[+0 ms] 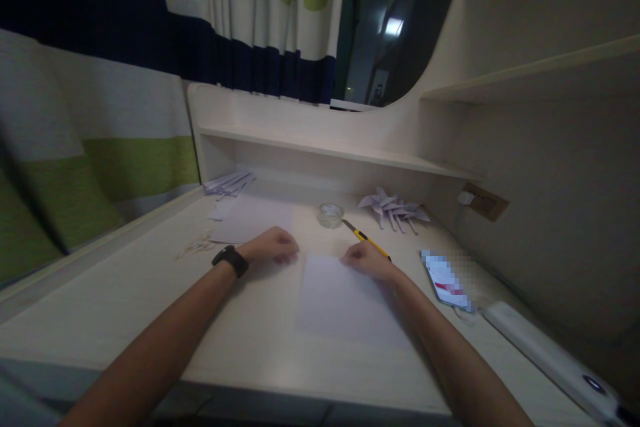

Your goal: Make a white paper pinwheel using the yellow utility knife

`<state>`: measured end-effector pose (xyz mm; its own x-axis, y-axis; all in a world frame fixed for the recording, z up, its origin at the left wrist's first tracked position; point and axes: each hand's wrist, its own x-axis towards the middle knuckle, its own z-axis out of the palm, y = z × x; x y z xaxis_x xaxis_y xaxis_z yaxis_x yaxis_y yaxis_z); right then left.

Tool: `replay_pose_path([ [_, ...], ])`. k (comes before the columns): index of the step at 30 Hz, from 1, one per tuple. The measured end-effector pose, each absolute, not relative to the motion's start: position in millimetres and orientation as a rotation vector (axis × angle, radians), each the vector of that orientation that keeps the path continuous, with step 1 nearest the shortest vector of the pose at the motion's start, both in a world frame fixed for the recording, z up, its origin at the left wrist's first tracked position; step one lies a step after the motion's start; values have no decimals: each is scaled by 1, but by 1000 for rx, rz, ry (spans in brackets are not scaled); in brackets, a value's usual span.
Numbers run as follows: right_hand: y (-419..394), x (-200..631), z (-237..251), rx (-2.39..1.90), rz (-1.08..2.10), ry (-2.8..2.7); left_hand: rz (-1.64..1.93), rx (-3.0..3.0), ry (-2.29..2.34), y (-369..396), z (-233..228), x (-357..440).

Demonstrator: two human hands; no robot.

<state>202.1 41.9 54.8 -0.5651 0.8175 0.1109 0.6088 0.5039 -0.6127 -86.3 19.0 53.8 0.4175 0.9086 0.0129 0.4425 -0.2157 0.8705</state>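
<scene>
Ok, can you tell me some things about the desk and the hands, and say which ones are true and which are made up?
1. Both hands rest at the far edge of a sheet of paper. True: the left hand is at its far left corner, the right hand at its far right.
2. The right hand holds the yellow knife. False: the knife lies on the desk just behind that hand.
3. A dark watch is on the left wrist. True.
4. The folded paper shapes sit on the upper shelf. False: they lie on the desk, beneath the shelf.
5. A phone lies right of the paper. True.
</scene>
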Motion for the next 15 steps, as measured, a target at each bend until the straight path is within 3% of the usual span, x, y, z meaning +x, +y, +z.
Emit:
replay_pose_path([
  [8, 30, 186, 53, -1061, 806, -2361, 722, 2028, 1055, 11, 47, -56],
  [15, 36, 207, 68, -1098, 1111, -2310, 767, 1962, 1105, 14, 54, -66],
])
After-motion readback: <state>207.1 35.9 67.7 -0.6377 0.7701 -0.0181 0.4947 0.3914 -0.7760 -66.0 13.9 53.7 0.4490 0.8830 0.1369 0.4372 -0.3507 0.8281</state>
